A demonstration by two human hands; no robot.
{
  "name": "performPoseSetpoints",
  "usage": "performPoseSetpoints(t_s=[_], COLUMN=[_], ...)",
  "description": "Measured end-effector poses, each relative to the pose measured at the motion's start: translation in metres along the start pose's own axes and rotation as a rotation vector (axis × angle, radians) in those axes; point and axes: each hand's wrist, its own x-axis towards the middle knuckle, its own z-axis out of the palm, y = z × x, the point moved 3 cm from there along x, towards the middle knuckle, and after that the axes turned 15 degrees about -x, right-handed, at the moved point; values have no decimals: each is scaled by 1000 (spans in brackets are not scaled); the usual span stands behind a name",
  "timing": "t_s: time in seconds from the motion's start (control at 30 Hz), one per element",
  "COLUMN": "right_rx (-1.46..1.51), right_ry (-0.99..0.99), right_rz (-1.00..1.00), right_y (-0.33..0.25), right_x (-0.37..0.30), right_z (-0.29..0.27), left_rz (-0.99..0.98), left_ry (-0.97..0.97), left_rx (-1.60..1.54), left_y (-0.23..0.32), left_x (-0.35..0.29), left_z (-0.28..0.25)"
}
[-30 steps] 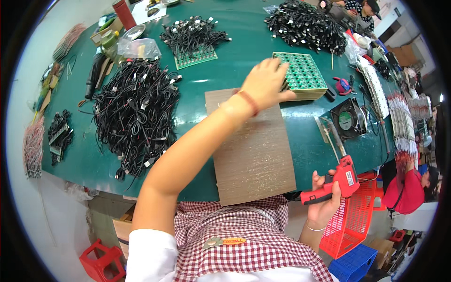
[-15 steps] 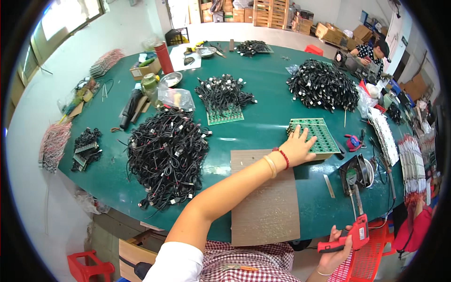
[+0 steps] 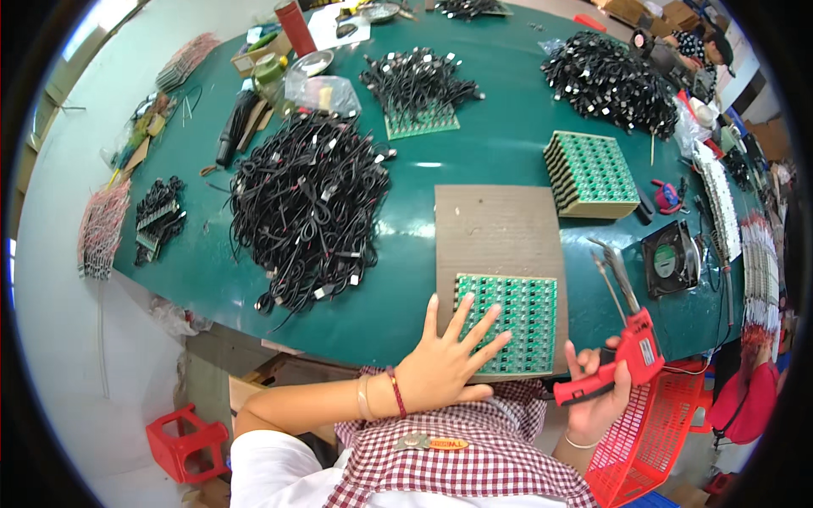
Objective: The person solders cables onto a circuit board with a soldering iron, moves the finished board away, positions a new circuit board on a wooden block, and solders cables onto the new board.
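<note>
spreading its fingers, the left hand [image 3: 445, 362] is released and lies over the left near part of the green circuit board [image 3: 533, 322]; i cannot tell how firmly it touches. this board is flat on the near part of the brown sheet [image 3: 500, 233]. the right hand [image 3: 597, 408] is grasping the red soldering gun [image 3: 641, 343] by its handle, to the right of the board. farther, the stack of green boards [image 3: 591, 173] stands beside the sheet, and the black fan [image 3: 669, 261] is to the right.

Wht slv [image 3: 275, 466], red-chkd apron [image 3: 483, 466]
</note>
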Motion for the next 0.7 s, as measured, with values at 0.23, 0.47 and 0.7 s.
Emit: performPoseSetpoints(t_s=[0.23,0.47,0.7], right_rx=[-66,-56,-133], right_ry=[-74,-14,-46], right_rz=[115,111,118], right_y=[39,36,34], right_x=[7,12,17], right_z=[13,9,11], left_rz=[-428,-415,-156], left_ry=[458,467,585], left_rx=[618,365,-440], left_y=[-162,-175,-114], left_x=[18,16,18], left_z=[-93,-90,-80])
